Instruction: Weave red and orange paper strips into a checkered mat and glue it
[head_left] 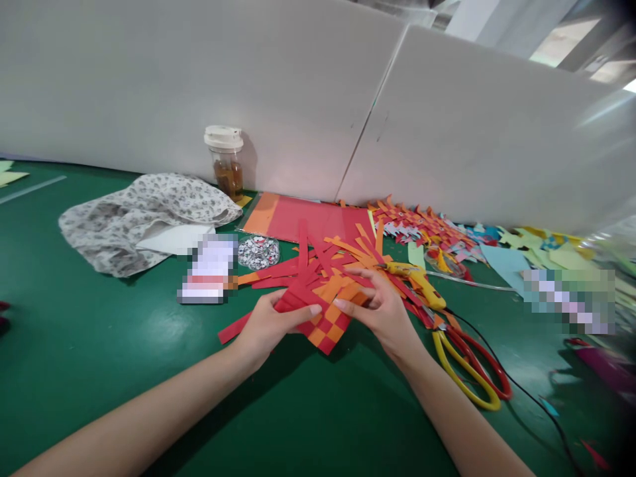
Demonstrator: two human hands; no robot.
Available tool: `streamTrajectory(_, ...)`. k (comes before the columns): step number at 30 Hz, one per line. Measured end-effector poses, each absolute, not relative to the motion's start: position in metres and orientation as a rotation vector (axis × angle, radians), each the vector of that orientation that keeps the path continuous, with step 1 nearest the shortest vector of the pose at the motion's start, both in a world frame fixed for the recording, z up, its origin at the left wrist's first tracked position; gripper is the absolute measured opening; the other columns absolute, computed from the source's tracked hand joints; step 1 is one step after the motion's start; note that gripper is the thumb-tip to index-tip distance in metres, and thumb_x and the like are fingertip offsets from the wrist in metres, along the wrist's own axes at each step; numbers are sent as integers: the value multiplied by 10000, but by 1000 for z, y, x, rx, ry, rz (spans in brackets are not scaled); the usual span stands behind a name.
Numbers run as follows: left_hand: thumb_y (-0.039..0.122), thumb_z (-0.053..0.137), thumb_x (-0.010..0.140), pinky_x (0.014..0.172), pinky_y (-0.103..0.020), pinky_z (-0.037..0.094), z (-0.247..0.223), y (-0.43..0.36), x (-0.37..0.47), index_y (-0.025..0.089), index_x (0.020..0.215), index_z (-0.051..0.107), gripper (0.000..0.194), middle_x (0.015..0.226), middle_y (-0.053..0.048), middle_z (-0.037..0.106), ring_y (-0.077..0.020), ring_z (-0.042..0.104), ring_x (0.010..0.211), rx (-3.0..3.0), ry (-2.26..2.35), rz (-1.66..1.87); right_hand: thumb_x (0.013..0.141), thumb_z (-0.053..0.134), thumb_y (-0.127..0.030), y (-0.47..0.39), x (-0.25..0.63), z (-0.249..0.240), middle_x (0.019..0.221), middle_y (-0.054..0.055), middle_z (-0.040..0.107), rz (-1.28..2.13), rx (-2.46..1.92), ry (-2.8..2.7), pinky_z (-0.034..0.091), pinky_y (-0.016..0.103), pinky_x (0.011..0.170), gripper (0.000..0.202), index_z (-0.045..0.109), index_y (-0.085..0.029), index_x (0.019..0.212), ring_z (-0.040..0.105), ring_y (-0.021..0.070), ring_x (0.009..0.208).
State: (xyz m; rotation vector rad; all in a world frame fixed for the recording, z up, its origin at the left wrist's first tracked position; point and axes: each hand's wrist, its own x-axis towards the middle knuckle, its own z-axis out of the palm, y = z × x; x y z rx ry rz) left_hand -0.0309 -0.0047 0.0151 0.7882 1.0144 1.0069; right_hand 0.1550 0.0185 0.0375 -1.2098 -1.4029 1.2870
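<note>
A woven piece of red and orange paper strips (328, 326) is held up over the green table, its checkered corner pointing down toward me. My left hand (272, 321) grips its red left side, thumb on top. My right hand (380, 301) pinches the orange right side between thumb and fingers. Loose strips fan out behind the weave, and a red strip (233, 328) lies beside my left hand. Behind my hands is a pile of red and orange strips (358, 250). The undersides of my fingers are partly hidden by the paper.
Yellow-and-red-handled scissors (467, 371) and a yellow glue gun (420, 281) with a black cord lie right. Behind stand a lidded cup (227, 162) and colored sheets (308, 218). Patterned cloth (144, 218), a phone (207, 268) and small round pieces (259, 251) are left.
</note>
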Motion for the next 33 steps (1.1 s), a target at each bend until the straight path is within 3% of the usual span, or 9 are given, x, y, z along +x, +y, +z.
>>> streamTrajectory(9, 296, 776, 650, 705, -248, 525, 13, -6, -28, 168, 808, 702, 216, 795, -22, 734, -144, 674, 731, 754, 1018, 1019, 659, 728, -434, 17, 151, 40, 827, 26, 650, 1262, -1323, -1387, 473, 282, 667, 494, 561, -218, 1071, 611, 174, 755)
streamTrajectory(12, 299, 775, 649, 687, -242, 517, 14, -6, -28, 172, 782, 702, 197, 771, -18, 731, -141, 670, 715, 773, 1028, 1002, 681, 689, -490, 18, 151, 37, 709, 3, 594, 1244, -1321, -1446, 420, 248, 568, 365, 603, -190, 869, 546, 142, 637)
streamTrajectory(16, 304, 774, 646, 654, -224, 505, 15, -8, -29, 175, 782, 702, 201, 788, -22, 730, -132, 662, 703, 809, 1033, 941, 755, 593, -535, 19, 155, 33, 555, -36, 416, 1226, -1353, -1637, 286, 231, 453, 405, 477, -181, 596, 368, 90, 494)
streamTrajectory(21, 307, 786, 616, 642, -220, 495, 14, -7, -30, 170, 792, 696, 240, 809, -29, 720, -125, 649, 702, 803, 1066, 856, 788, 568, -511, 20, 159, 34, 561, -50, 309, 1089, -1387, -1796, 217, 234, 457, 432, 406, -181, 562, 279, 79, 509)
streamTrajectory(27, 340, 731, 656, 672, -282, 506, 11, 2, -38, 169, 807, 684, 233, 794, -48, 697, -159, 646, 728, 975, 1080, 720, 802, 557, -492, 20, 160, 37, 591, -42, 316, 1027, -1353, -1929, 229, 236, 482, 407, 449, -171, 577, 293, 86, 547)
streamTrajectory(33, 274, 608, 763, 822, -358, 459, 26, -4, -42, 206, 939, 603, 189, 1002, -64, 595, -206, 547, 994, 1920, 1295, 1306, 804, 543, -505, 19, 156, 32, 564, -54, 254, 945, -1360, -1963, 189, 240, 478, 448, 382, -183, 537, 250, 81, 519)
